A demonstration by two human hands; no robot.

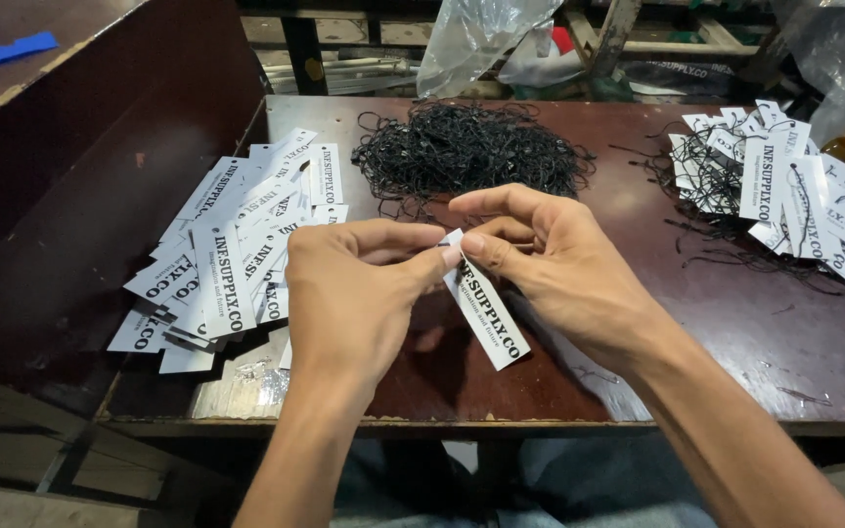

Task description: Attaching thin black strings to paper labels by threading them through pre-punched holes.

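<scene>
My left hand [359, 284] and my right hand [550, 259] meet over the middle of a dark red-brown table [735, 332]. Both pinch the top end of one white paper tag [486, 315] with black print, which hangs down toward me. The thumbs and forefingers touch at the tag's upper edge. A heap of thin black string loops [466, 149] lies just beyond my hands. Whether a string is between my fingers I cannot tell.
A loose pile of white tags [232, 249] lies at the left of the table. At the right lies another pile of tags with black strings on them [789, 181]. Clear plastic bags [476, 39] sit behind the table. A dark wooden panel [80, 166] rises on the left.
</scene>
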